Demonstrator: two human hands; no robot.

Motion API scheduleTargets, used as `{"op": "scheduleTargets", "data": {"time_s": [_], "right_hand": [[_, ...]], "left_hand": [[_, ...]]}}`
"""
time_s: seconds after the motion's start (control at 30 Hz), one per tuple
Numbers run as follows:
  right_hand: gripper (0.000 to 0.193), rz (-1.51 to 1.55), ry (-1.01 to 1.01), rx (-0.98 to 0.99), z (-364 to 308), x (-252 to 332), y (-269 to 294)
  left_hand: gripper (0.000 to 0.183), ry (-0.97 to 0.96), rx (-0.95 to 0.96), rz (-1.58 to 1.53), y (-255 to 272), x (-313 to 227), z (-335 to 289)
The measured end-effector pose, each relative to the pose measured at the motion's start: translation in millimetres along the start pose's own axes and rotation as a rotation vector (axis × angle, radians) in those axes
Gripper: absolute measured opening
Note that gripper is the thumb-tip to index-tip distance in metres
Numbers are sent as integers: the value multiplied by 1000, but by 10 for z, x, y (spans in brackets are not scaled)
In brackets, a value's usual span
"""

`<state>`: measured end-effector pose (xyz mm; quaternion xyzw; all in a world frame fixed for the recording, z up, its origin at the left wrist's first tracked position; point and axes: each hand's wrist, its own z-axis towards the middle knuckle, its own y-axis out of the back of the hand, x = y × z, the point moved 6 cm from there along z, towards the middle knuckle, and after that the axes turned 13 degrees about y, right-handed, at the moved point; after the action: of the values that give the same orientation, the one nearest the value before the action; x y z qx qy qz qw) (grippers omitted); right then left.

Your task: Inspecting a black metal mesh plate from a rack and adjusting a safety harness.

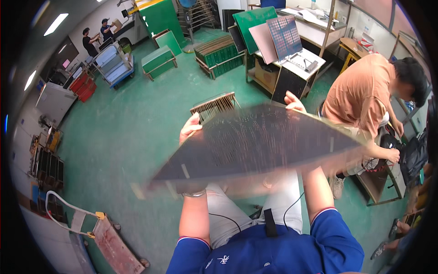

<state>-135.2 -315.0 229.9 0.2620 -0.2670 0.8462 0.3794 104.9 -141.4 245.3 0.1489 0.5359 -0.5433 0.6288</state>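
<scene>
A large, thin, dark panel with rows of fine light marks, like a printed circuit board panel, is held up in front of my body. It is tilted, and its near edge is smeared by motion. My left hand is closed on its far left edge, fingers showing above the rim. On the far right edge, my right hand grips the same panel, with fingertips over the rim. The panel hides my palms and most of my wrists.
Beyond the panel, a slatted rack stands on the green floor. A bench with leaning boards is further back. At right, a person in an orange shirt bends over a low stand. A platform trolley stands lower left.
</scene>
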Motion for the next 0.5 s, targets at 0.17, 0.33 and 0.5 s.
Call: {"op": "scheduleTargets", "data": {"time_s": [0.17,0.33,0.5], "right_hand": [[16,173,-80,-162,-37,-52,-36],[29,430,-452,-246,-195,-51,-71],[31,433,-424,-217,-251,24,-90]], "left_hand": [[27,280,-190,-18,-150,62,-148],[37,567,-51,-462,-211,177,-296],[34,582,-91,-412,-157,358,-448]]}}
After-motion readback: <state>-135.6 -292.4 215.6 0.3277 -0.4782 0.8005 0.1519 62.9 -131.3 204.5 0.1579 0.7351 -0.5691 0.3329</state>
